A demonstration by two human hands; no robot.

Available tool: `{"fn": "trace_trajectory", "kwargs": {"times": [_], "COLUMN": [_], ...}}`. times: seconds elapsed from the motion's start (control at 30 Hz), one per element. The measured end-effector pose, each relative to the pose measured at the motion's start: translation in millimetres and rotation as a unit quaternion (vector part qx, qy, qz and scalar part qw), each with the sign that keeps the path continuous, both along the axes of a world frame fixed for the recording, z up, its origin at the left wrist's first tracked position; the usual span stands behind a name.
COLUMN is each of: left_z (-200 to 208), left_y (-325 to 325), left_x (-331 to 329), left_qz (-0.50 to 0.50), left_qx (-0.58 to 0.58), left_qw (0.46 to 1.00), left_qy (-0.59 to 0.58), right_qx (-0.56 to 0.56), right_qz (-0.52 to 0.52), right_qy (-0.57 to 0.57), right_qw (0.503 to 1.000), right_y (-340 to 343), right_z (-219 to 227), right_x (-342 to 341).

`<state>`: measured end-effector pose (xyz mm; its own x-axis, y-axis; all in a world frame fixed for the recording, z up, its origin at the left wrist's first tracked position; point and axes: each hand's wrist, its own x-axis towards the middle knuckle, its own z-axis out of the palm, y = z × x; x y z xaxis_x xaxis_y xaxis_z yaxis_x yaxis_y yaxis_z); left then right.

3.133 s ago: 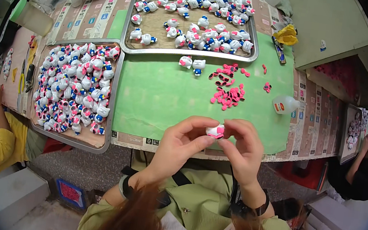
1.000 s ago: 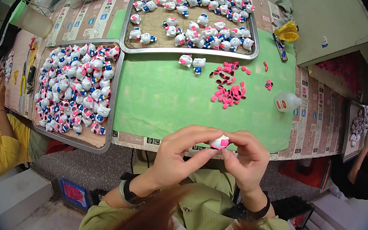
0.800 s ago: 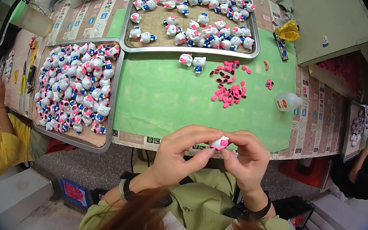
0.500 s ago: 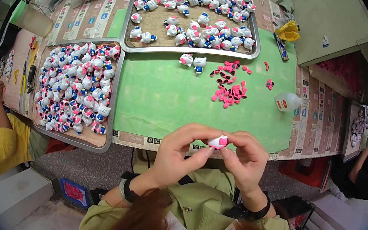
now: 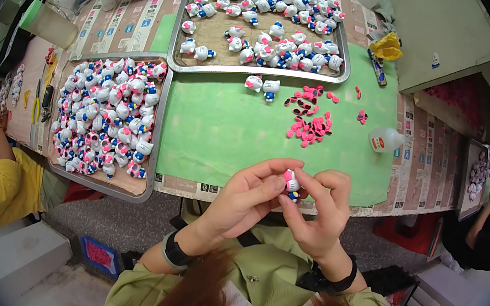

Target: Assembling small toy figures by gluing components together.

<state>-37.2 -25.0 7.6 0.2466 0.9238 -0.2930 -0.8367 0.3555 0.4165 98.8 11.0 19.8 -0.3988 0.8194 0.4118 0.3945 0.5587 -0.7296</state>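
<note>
Green mat (image 5: 223,131) on a work table, with a small toy figure held above its near edge.

The figure (image 5: 290,183) is pinched between the fingertips of the left hand (image 5: 248,196) and the right hand (image 5: 317,218); it seems light, hard and a little slippery, best held by the body. Beyond, loose pink bows (image 5: 309,124) are seen, one tray (image 5: 158,134) full of figures at the left, another tray (image 5: 345,41) half filled behind.

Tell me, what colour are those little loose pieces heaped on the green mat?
Bright pink. The loose pieces show best in the head view, right of the mat's middle.
</note>
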Motion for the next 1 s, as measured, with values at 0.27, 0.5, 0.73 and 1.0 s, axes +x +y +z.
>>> {"fn": "trace_trajectory", "kwargs": {"times": [0.27,0.5,0.73,1.0], "left_z": [-7.0,-10.4,-12.1,-6.1], "left_y": [-1.8,-0.3,-4.0,-18.7], "left_x": [1.4,4.1,0.3,-11.4], "left_qz": [0.019,0.027,0.03,0.077], "left_qx": [0.014,0.009,-0.005,0.008], "left_qw": [0.999,1.0,1.0,0.995], "left_qy": [0.026,0.003,0.004,0.069], "right_qx": [0.041,0.036,0.043,0.021], "right_qz": [0.025,0.019,0.017,0.075], "right_qy": [0.015,-0.014,-0.033,-0.004], "right_qw": [0.999,0.999,0.998,0.997], "right_y": [2.0,1.4,0.0,-5.6], "right_z": [-0.5,-0.6,-4.0,-6.0], "right_x": [-3.9,-6.2,-12.1,-25.4]}}
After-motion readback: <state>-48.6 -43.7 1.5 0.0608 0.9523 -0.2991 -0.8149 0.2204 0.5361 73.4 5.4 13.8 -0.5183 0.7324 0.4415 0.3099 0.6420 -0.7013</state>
